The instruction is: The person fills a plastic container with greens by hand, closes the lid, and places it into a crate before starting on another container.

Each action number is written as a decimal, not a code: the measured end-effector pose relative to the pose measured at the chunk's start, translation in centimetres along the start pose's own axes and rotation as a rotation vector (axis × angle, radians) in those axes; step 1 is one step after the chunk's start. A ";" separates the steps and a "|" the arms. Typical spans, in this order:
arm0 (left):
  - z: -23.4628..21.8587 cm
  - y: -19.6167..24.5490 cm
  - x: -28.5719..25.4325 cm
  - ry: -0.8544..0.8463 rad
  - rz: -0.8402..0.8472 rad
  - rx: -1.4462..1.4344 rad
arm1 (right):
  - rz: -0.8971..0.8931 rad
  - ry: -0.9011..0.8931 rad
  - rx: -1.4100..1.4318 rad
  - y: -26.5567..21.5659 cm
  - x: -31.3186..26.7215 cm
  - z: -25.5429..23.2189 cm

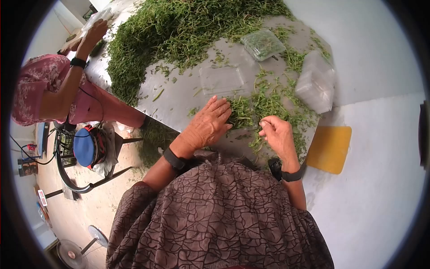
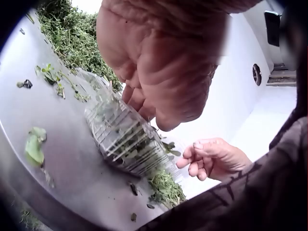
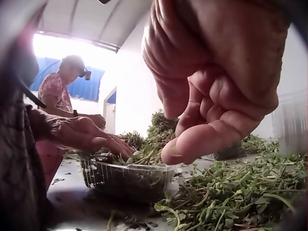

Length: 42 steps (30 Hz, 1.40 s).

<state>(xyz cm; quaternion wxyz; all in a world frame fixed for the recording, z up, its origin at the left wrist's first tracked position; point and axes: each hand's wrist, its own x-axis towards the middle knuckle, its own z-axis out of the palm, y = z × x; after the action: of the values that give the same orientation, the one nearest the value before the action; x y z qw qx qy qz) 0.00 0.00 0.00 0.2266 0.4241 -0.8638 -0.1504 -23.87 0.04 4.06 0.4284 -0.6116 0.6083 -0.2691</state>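
Note:
A clear ribbed plastic container (image 2: 126, 139) of leafy green sprigs stands on the grey metal table (image 1: 179, 89). My left hand (image 1: 207, 124) lies over it with extended fingers; in the right wrist view its fingertips touch the sprigs (image 3: 147, 156) at the rim. To the container's right, my right hand (image 1: 278, 136) hangs above loose greens (image 3: 240, 192), its fingers loosely curled. No sprig shows between its fingers in the right wrist view. Its thumb and fingertips are close to the container's rim in that view.
A large heap of greens (image 1: 165, 36) covers the far side. A closed, filled container (image 1: 263, 45) sits at the back right, near stacked clear containers (image 1: 316, 83). A person in pink (image 1: 58, 89) stands at the left, by a chair with a blue cushion (image 1: 84, 147). A yellow board (image 1: 330, 149) is at the right.

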 end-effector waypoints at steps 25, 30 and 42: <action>1.0 0.6 0.2 0.012 0.048 -0.037 | -0.675 -0.008 -0.526 -2.1 7.9 3.0; 1.2 0.3 0.1 0.028 0.049 -0.070 | -0.716 -0.084 -0.547 -1.6 8.8 3.3; 1.3 0.0 0.2 0.049 0.051 -0.096 | -0.816 -0.035 -0.707 -1.6 9.2 3.2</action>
<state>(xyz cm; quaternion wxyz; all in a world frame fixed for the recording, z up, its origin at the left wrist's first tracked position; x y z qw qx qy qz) -0.73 -0.07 -1.04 0.2717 0.3940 -0.8604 -0.1751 -19.22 -8.45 2.11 0.0673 -0.9094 0.3677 -0.1823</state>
